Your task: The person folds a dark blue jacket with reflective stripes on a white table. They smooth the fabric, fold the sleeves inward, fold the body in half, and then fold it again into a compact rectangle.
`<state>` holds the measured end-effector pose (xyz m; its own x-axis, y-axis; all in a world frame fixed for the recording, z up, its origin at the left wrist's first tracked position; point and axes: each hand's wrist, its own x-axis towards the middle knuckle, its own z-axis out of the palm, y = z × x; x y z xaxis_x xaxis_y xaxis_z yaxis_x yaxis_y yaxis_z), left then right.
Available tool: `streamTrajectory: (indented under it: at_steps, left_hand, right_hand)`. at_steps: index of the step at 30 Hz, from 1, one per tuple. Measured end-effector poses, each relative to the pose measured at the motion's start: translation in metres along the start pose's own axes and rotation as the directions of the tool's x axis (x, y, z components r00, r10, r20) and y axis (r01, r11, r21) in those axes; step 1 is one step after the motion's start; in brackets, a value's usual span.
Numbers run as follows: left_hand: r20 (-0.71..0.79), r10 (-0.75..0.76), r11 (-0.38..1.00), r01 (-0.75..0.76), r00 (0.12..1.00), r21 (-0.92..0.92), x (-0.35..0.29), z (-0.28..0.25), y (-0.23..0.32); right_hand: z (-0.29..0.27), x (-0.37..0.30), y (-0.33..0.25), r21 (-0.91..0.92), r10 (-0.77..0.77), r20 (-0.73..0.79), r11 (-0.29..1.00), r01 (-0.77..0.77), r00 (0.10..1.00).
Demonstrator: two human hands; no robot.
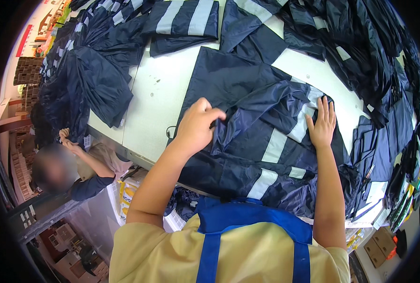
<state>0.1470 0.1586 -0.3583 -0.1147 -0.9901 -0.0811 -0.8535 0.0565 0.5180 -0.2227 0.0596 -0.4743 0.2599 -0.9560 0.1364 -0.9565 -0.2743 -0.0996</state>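
A dark navy garment (pixel 238 80) with wide silver-grey reflective bands lies partly folded and rumpled in front of me. My left hand (pixel 197 126) is closed on a gathered part of its cloth near the left side; the fingertips are partly hidden. My right hand (pixel 322 125) rests flat on the garment's right side, its fingers stretched out over a reflective band (pixel 304 118). Between my hands, a loose fold of cloth (pixel 262 101) runs diagonally. The garment's near part drapes toward my body at the table's front edge.
The garment lies on a white table (pixel 158 89). A folded navy garment (pixel 184 21) lies at the far side; heaps of similar clothing (pixel 96 70) cover the left and the right (pixel 361 52). Beyond the table's left edge is another person (pixel 94 165). Papers (pixel 377 192) lie at right.
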Motion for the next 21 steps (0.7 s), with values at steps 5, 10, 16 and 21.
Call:
streamTrajectory:
  at_steps: [5,10,16,21]
  left_hand:
    - [-0.045,-0.142,0.852,0.099,0.989,-0.514,0.014,-0.011,-0.046]
    - [0.042,-0.319,0.629,0.245,0.947,-0.738,0.044,-0.064,-0.084]
    - [0.032,-0.257,0.644,0.196,0.966,-0.74,0.096,-0.083,-0.09]
    - [-0.079,-0.094,0.735,0.016,0.992,-0.677,0.094,-0.095,-0.063]
  right_hand:
    - [-0.001,0.0,0.0,0.018,-0.004,-0.015,1.0,0.005,1.0]
    - [-0.005,0.0,-0.003,0.031,-0.027,0.009,0.999,0.027,1.0]
    - [-0.004,0.001,-0.005,0.027,-0.008,0.015,1.0,0.008,1.0]
    - [-0.004,0.001,-0.003,0.019,0.011,0.01,1.0,-0.011,1.0]
